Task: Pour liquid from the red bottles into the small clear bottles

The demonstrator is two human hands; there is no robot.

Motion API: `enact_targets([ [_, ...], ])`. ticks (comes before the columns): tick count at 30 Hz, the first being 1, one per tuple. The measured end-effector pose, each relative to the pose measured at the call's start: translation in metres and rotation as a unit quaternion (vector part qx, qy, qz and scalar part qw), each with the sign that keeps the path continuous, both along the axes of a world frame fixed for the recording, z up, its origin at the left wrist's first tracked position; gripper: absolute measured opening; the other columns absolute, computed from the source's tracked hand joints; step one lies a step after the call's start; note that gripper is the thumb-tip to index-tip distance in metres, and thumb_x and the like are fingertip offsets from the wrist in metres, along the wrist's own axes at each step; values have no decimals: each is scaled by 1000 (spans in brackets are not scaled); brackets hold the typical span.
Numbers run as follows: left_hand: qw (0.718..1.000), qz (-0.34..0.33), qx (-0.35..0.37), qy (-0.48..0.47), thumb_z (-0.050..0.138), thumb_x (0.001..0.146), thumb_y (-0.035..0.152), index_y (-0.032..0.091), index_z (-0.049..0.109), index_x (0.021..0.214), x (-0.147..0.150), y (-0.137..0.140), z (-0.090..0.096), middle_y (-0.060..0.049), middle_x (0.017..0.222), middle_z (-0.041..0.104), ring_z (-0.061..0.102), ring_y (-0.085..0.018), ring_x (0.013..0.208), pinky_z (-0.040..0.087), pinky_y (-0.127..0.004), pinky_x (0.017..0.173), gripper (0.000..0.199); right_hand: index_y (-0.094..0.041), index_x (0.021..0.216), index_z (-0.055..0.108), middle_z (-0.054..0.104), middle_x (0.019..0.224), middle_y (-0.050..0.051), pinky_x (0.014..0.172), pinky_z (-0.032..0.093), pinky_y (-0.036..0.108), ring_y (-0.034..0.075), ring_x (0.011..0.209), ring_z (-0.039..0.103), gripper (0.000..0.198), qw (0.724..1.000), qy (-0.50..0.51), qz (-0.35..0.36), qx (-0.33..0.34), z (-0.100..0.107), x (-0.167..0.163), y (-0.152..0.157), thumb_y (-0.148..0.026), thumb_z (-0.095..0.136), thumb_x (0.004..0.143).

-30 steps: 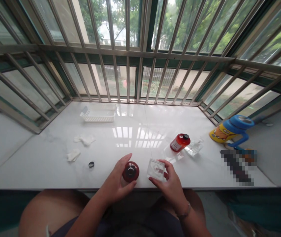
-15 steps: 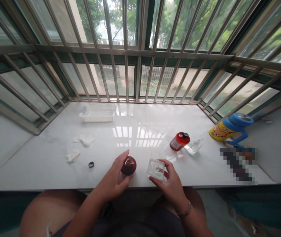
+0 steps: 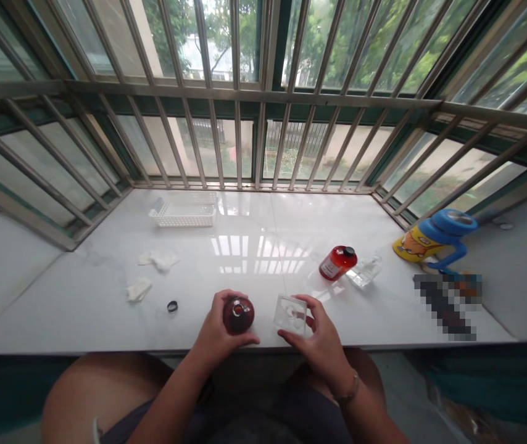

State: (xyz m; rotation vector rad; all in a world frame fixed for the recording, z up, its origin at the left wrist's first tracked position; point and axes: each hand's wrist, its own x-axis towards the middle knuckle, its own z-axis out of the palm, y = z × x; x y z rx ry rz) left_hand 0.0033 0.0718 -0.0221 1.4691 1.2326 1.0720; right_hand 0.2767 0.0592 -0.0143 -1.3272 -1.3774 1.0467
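My left hand (image 3: pixel 219 330) is wrapped round a dark red bottle (image 3: pixel 240 320), whose uncapped mouth faces up toward me. In my right hand (image 3: pixel 321 330) is a clear square container (image 3: pixel 290 314), gripped at its right side by thumb and fingers. A small gap separates the bottle and the container, both close to the table's front edge. Left of my left hand lies a black ring-like cap (image 3: pixel 172 306). A second red bottle (image 3: pixel 337 263) with a black cap and a pale label stands beyond my right hand.
Crumpled white tissues (image 3: pixel 158 261) lie at the left. Toward the window stands a white perforated basket (image 3: pixel 184 216). Clear crumpled plastic (image 3: pixel 364 271) sits beside the capped bottle. At the right are a blue and yellow flask (image 3: pixel 423 237) and a blurred-out dark object (image 3: pixel 444 308). Metal bars line the window.
My left hand has closed round the dark red bottle, which has tilted slightly and shifted a little left. My right hand and the clear container have hardly moved.
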Motion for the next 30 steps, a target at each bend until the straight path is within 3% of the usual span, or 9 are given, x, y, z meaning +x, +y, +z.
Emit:
enact_targets([
  [3, 999, -33, 17, 0, 100, 69, 42, 29, 32, 155, 0, -3, -2, -17, 148, 56, 63, -38, 138, 48, -62, 119, 110, -28, 133, 61, 67, 135, 9, 102, 65, 49, 31, 115, 73, 72, 1000, -2, 0, -1, 1, 1, 0, -40, 97, 72],
  [5, 997, -73, 29, 11, 91, 81, 40, 30, 25, 162, -2, -4, 0, -19, 153, 52, 60, -37, 141, 48, -62, 120, 105, -28, 133, 60, 67, 136, 9, 101, 66, 49, 31, 114, 74, 72, 1000, 1, 1, -7, 0, 1, 0, -40, 97, 72],
  [7, 994, -96, 40, 28, 86, 87, 36, 30, 29, 162, -3, -4, 3, -19, 158, 48, 54, -38, 148, 44, -62, 123, 94, -29, 133, 60, 66, 137, 9, 100, 66, 49, 31, 113, 74, 73, 1000, 2, 2, -10, 0, 2, -1, -41, 97, 72],
  [10, 994, -94, 33, 37, 90, 83, 34, 29, 39, 155, -3, -4, 4, -19, 163, 46, 50, -38, 153, 41, -61, 127, 89, -29, 134, 61, 66, 138, 9, 102, 66, 49, 31, 116, 73, 72, 1000, -2, 2, -7, -1, 2, -1, -40, 97, 72],
  [15, 998, -63, 3, 2, 99, 72, 32, 29, 45, 144, 1, -3, -2, -16, 151, 61, 64, -36, 139, 51, -58, 119, 90, -30, 133, 62, 67, 138, 8, 100, 66, 48, 31, 114, 74, 71, 1000, 5, 3, -18, 3, 2, -2, -39, 97, 72],
  [19, 998, -61, 7, 15, 102, 69, 34, 29, 50, 141, 1, -2, 1, -14, 151, 61, 65, -35, 137, 54, -55, 116, 89, -30, 133, 62, 67, 138, 8, 103, 65, 49, 30, 115, 74, 70, 1000, -4, 3, -12, 4, 2, -2, -39, 96, 73],
  [24, 992, -78, 55, 88, 93, 80, 33, 27, 53, 147, -2, -1, 10, -15, 152, 60, 59, -37, 143, 46, -60, 123, 78, -29, 134, 61, 67, 138, 9, 104, 64, 49, 31, 118, 72, 71, 1000, -12, 5, -4, 4, 2, -2, -39, 96, 73],
  [30, 992, -88, 57, 66, 81, 90, 28, 32, 17, 170, -3, -6, 7, -17, 166, 49, 54, -35, 151, 44, -60, 125, 103, -29, 133, 62, 67, 136, 9, 104, 65, 51, 31, 117, 72, 69, 1000, -20, 6, 7, 6, 2, -2, -40, 96, 73],
])
